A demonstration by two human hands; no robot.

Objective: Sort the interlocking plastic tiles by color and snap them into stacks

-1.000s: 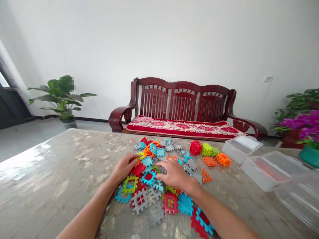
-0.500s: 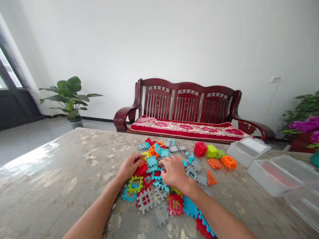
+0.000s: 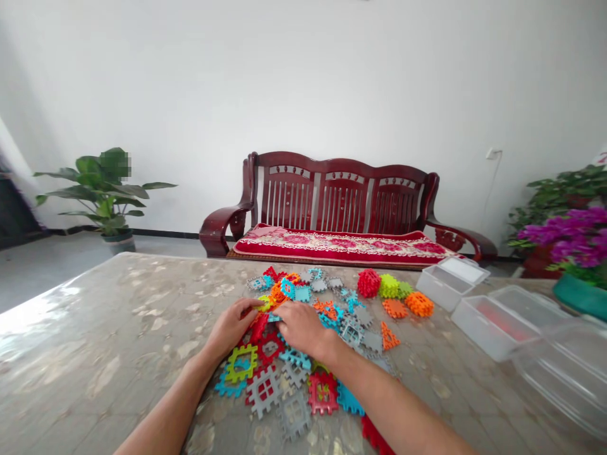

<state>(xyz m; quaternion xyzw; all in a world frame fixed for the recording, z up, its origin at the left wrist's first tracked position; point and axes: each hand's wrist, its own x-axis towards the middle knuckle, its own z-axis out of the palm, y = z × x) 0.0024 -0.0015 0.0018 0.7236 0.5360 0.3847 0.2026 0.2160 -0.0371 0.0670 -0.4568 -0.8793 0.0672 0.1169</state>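
Note:
A pile of flat plastic interlocking tiles with toothed edges lies in front of me, in blue, red, grey, orange and yellow-green. My left hand (image 3: 234,323) rests at the pile's left side, fingers bent and thumb apart, beside a red tile (image 3: 258,328) and a yellow tile (image 3: 265,303). Across from it, my right hand (image 3: 303,325) reaches over the middle with curled fingers. At its fingertips a blue tile (image 3: 274,318) shows edge-on, pinched and partly hidden. Nearer to me lie a yellow-green frame tile (image 3: 236,361) and a grey window tile (image 3: 264,390).
Stacks of red tiles (image 3: 368,283), yellow-green tiles (image 3: 389,286) and orange tiles (image 3: 420,304) stand right of the pile. Clear plastic boxes (image 3: 493,332) sit farther right, near a flower pot (image 3: 581,296). Beyond the table (image 3: 156,309) is a wooden bench (image 3: 341,189).
My right hand has moved left, closer to my left hand, uncovering orange and blue tiles behind it. The view has turned slightly to the right.

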